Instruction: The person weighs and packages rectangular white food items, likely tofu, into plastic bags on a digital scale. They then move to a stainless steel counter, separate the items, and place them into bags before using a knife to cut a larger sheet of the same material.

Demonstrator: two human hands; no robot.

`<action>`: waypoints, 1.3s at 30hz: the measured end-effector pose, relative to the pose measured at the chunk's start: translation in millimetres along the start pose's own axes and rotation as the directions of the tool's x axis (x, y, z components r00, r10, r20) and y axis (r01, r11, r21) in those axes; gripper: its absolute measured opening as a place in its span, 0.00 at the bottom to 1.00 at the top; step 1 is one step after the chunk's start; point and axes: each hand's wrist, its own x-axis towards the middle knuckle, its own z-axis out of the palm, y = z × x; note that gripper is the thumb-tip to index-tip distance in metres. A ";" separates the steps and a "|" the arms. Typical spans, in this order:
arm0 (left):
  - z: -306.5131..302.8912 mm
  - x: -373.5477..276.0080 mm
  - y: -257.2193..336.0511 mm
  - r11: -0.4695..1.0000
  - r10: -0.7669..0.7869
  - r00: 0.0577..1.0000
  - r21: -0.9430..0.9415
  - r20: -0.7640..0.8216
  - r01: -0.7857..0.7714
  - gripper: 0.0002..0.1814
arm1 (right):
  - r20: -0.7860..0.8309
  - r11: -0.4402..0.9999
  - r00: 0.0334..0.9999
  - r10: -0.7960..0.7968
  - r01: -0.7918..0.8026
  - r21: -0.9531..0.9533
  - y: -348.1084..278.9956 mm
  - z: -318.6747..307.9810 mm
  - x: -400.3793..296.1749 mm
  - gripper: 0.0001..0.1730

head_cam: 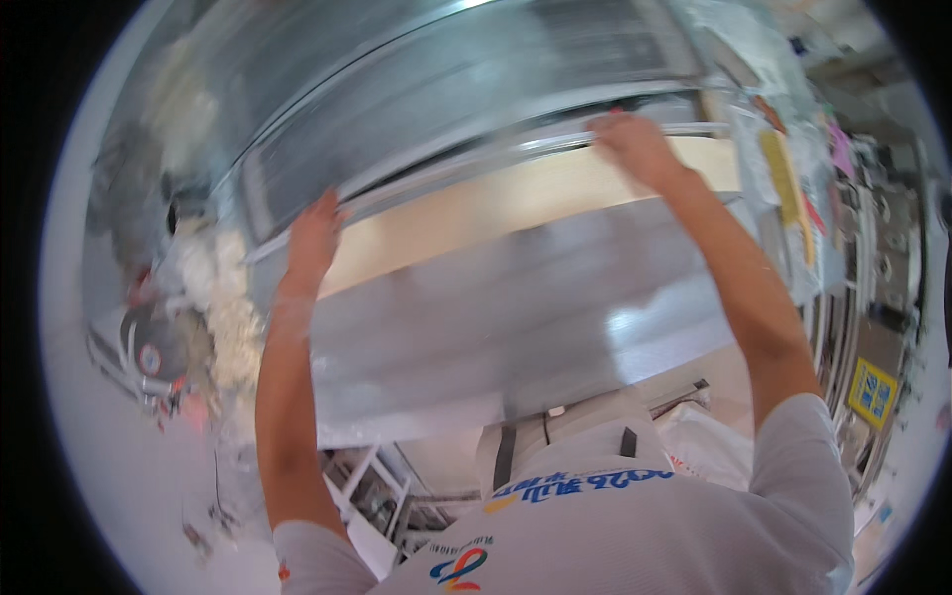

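Both arms reach forward over a grey worktop point(476, 327). A long, pale cream strip point(476, 216) lies across it, with a narrow metal bar point(554, 143) along its far edge. At the left end of that bar, my left hand point(316, 234) has its fingers curled on the edge; blur and the hand itself hide the exact grip. Farther right, my right hand point(636, 149) closes on the bar, knuckles up, and a small red spot shows by its fingertips. Beyond the bar stands a large framed panel point(446, 126) with a dark grey surface.
Pale crumpled material point(230, 335) lines the left side. A dark round device point(152, 346) stands beyond it. On the right lie a yellow-bristled brush point(785, 178) and other tools. Metal drawers point(892, 253) and a yellow sign bearing writing point(872, 393) are at the far right.
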 end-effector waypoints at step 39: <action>-10.3 -202.0 85.8 0.963 -0.113 0.939 -0.197 0.324 0.184 0.16 | 0.387 0.991 0.913 0.129 -0.128 -0.028 -127.7 -10.8 -135.5 0.15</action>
